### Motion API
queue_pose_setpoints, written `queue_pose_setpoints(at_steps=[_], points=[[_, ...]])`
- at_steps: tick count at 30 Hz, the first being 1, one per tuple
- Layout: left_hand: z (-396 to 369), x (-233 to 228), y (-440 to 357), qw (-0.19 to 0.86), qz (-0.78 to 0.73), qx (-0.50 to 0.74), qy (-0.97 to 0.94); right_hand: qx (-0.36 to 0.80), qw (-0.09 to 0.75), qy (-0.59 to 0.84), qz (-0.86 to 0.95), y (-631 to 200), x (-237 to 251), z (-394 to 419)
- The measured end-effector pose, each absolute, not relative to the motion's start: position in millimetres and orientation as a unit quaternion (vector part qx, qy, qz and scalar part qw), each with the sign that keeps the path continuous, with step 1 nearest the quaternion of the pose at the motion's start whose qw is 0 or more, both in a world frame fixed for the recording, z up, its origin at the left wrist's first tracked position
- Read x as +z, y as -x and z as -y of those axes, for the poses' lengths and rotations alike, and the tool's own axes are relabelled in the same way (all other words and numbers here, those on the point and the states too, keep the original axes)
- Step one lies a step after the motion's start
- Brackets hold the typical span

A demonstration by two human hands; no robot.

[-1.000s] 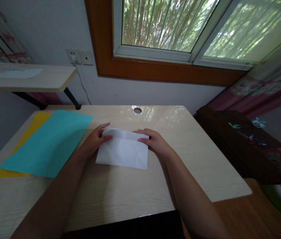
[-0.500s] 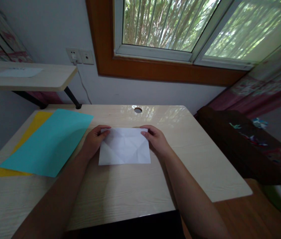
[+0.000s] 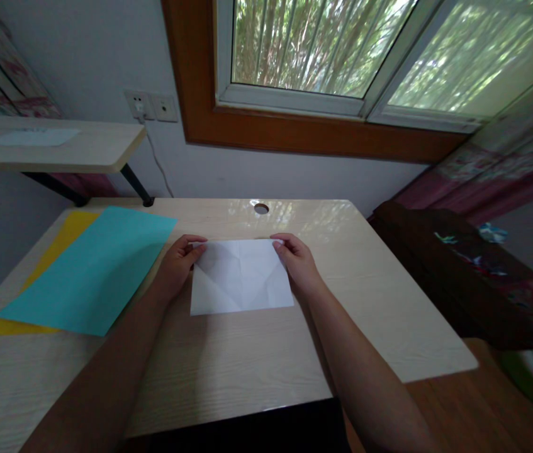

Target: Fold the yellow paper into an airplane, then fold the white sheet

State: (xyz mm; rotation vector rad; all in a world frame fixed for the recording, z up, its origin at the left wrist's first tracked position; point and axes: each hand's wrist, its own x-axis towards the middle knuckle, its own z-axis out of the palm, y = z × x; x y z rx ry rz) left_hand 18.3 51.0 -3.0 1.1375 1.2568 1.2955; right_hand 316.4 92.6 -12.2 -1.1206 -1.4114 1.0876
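A creased white sheet of paper (image 3: 241, 280) is held between both hands over the light wood desk. My left hand (image 3: 179, 264) pinches its far left corner, thumb on top and fingers behind. At the far right corner, my right hand (image 3: 298, 261) grips the sheet the same way. Fold lines cross the sheet, several of them diagonal. Its near edge hangs free of both hands, with a shadow on the desk below.
Left of my hands, a turquoise sheet (image 3: 91, 270) overlaps a yellow sheet (image 3: 21, 325) on the desk (image 3: 365, 314). A raised shelf (image 3: 100, 141) bears a white paper (image 3: 34, 137). The desk has a round cable hole (image 3: 261, 209) near its back edge.
The white sheet has shifted slightly to the right and tilted a little, its right side now higher. My right hand has moved slightly right and up with it; both hands keep their hold.
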Motion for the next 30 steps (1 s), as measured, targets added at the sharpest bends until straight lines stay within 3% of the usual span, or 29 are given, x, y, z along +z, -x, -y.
queue_pose_setpoints(at_steps=[30], points=[[-53.7, -8.8, -16.4, 0.389, -0.579, 0.503, -0.511, 0.373, 0.550, 0.471, 0.580, -312.4, -15.2, -99.0]])
